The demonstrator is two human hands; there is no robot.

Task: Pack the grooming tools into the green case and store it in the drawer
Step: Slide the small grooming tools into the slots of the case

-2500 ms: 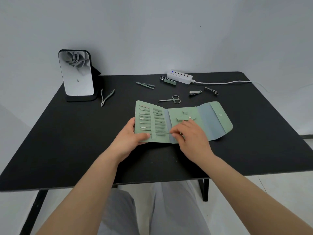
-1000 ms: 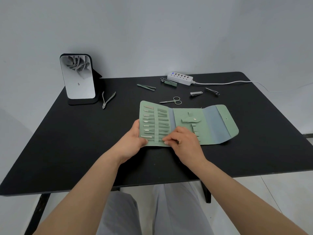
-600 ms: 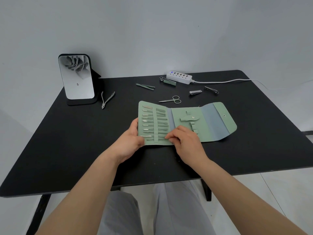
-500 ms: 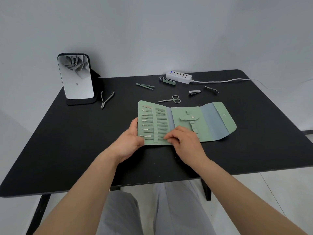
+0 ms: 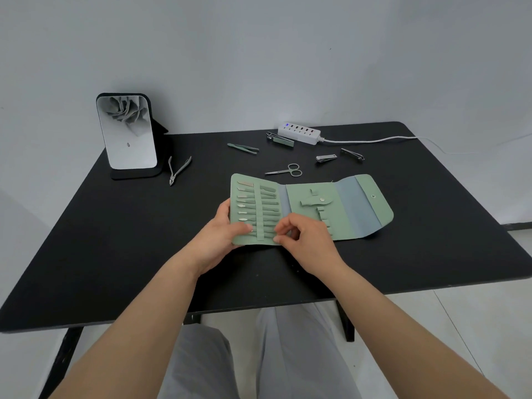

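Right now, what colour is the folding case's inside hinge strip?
Blue-grey, between sage-green panels of the open folding case; head view.

Bare forearms, grey trousers (image 5: pixel 259 355)

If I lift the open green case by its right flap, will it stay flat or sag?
Probably sag. The green case lies in three panels joined by soft grey folds, and its right flap already curls up off the table. The left panel, loaded with slim tools, likely hangs heavier; the left hand grips that edge.

Pale green case (image 5: pixel 305 197) with grey-blue inner panels, on black table (image 5: pixel 115 240); white power strip (image 5: pixel 299 134); silver scissors (image 5: pixel 285 170).
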